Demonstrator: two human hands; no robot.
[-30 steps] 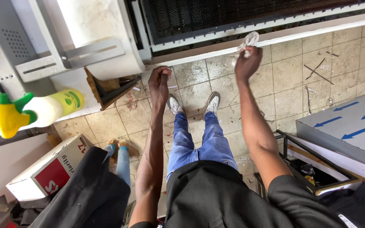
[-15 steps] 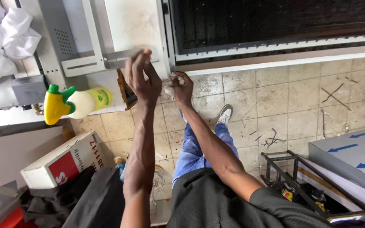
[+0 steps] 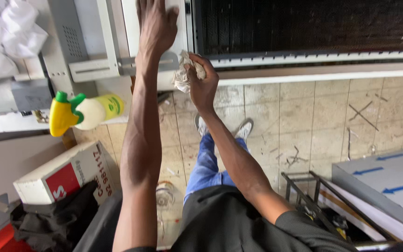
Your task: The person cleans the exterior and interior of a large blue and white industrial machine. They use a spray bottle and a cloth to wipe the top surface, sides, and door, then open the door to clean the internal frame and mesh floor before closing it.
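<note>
My left hand (image 3: 156,24) lies flat, fingers spread, on a white metal panel (image 3: 131,32) of a machine. My right hand (image 3: 203,81) is closed around a crumpled whitish cloth (image 3: 183,74) and presses it against the panel's lower edge, just left of a dark ribbed grille (image 3: 304,25). A grey bracket (image 3: 103,70) runs across the panel under my left wrist. My legs in blue jeans (image 3: 208,165) and grey shoes stand on the tiled floor below.
A spray bottle (image 3: 82,112) with a yellow and green head lies on a white ledge at the left. A white and red box (image 3: 61,175) and dark cloth sit on the floor. A grey metal sheet with blue arrows (image 3: 388,182) and a black frame (image 3: 309,196) stand at the right.
My left hand has risen from beside the panel's corner and flattened on the panel. My right hand with the cloth has moved up to the panel's lower edge.
</note>
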